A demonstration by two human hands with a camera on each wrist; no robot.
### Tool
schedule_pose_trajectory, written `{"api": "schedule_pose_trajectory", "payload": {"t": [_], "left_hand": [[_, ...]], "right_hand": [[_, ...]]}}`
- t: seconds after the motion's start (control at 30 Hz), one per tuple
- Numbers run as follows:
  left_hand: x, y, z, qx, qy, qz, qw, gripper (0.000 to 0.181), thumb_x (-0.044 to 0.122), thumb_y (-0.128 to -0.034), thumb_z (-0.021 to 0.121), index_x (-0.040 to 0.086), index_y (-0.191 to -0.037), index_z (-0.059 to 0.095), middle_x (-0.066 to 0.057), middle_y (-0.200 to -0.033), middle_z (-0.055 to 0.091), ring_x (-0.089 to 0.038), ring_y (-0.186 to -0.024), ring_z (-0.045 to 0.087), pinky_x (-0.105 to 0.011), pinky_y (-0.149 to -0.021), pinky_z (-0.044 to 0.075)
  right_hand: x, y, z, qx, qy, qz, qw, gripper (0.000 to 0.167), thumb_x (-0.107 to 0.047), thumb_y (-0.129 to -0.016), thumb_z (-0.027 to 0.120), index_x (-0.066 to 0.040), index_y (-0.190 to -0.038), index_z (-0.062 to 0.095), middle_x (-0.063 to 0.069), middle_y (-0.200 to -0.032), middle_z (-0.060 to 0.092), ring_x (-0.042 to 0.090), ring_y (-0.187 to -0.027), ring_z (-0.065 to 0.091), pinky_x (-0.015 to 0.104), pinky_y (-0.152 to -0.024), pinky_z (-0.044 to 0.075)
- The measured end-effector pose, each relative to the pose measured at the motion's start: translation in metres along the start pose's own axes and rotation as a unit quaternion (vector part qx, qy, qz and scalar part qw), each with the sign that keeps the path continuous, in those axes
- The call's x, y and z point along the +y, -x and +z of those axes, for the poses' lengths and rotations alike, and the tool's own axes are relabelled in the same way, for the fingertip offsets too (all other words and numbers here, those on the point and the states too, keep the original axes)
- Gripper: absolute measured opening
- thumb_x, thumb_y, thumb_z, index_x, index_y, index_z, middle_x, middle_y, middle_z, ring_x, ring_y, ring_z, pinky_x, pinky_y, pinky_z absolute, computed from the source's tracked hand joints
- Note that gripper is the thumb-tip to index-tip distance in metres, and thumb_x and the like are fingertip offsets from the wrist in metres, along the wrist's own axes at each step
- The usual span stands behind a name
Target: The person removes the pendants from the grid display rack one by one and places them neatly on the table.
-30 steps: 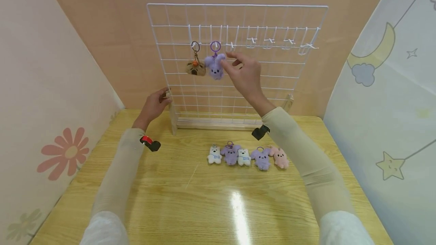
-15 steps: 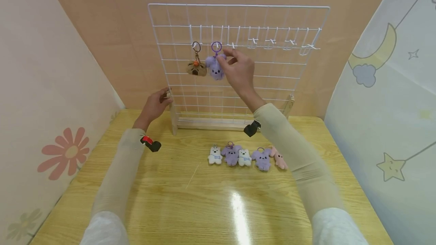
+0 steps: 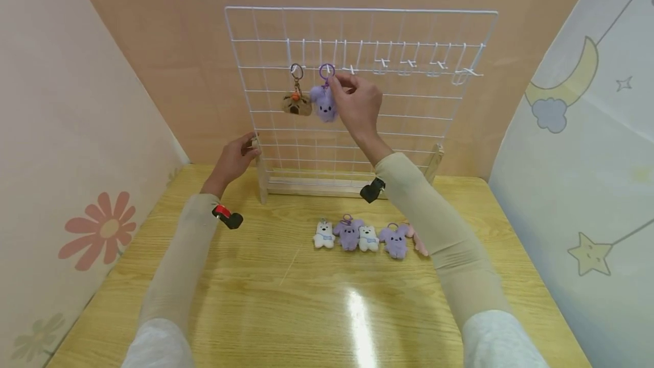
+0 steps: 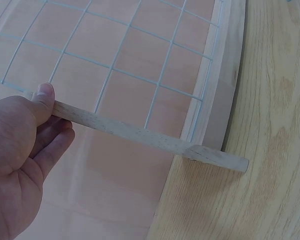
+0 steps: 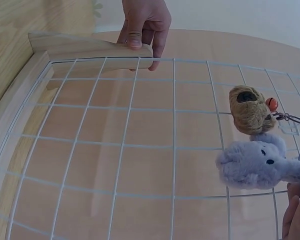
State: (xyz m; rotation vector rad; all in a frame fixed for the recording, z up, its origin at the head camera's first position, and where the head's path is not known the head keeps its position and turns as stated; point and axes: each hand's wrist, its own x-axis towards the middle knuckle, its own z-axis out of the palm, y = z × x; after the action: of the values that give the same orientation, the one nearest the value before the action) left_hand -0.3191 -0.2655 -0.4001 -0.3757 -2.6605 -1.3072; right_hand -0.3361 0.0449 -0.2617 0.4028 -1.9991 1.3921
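Observation:
My right hand (image 3: 360,104) pinches a purple plush keychain (image 3: 325,108) near its ring, at the wire grid's upper left. The ring appears to be on a white hook; the fingertips partly cover this spot. In the right wrist view the purple plush (image 5: 252,165) lies beside a brown plush keychain (image 5: 250,111) with an orange bell. The brown one hangs from the hook to the left. My left hand (image 3: 235,158) grips the top of the rack's left wooden post (image 4: 120,129), thumb on one side and fingers on the other.
White hooks (image 3: 409,63) line the wire grid (image 3: 357,112) to the right. Several plush keychains lie in a row on the wooden table (image 3: 255,288): white bears (image 3: 324,235), purple ones (image 3: 349,235) and a pink one (image 3: 420,243) partly behind the right forearm.
My right hand has moved left and slightly up, from the purple plush's ear towards its ring. The left hand stays on the post.

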Motion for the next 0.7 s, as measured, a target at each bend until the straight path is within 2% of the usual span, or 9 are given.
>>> {"api": "schedule_pose_trajectory", "payload": {"t": [0.4, 0.7], "left_hand": [[0.0002, 0.0017, 0.0011, 0.002, 0.006, 0.001, 1.0, 0.058, 0.02, -0.1073, 0.056, 0.002, -0.158, 0.035, -0.026, -0.147, 0.053, -0.04, -0.131, 0.056, -0.053, -0.104, 0.051], [-0.001, 0.0009, 0.0006, 0.002, 0.005, 0.008, 1.0, 0.058, 0.021, -0.1073, 0.056, 0.002, -0.158, 0.036, -0.026, -0.147, 0.053, -0.04, -0.131, 0.056, -0.054, -0.105, 0.05]], "right_hand": [[-0.0084, -0.0039, 0.0041, 0.007, 0.032, 0.053, 0.9981, 0.023, -0.03, -0.096, 0.074, -0.01, -0.104, 0.082, 0.004, -0.095, 0.08, 0.009, -0.074, 0.07, 0.016, -0.06, 0.05], [-0.0097, -0.0066, 0.0061, 0.016, 0.032, 0.064, 0.9973, 0.021, -0.029, -0.096, 0.075, -0.01, -0.103, 0.083, 0.004, -0.095, 0.08, 0.008, -0.073, 0.07, 0.016, -0.06, 0.048]]}}
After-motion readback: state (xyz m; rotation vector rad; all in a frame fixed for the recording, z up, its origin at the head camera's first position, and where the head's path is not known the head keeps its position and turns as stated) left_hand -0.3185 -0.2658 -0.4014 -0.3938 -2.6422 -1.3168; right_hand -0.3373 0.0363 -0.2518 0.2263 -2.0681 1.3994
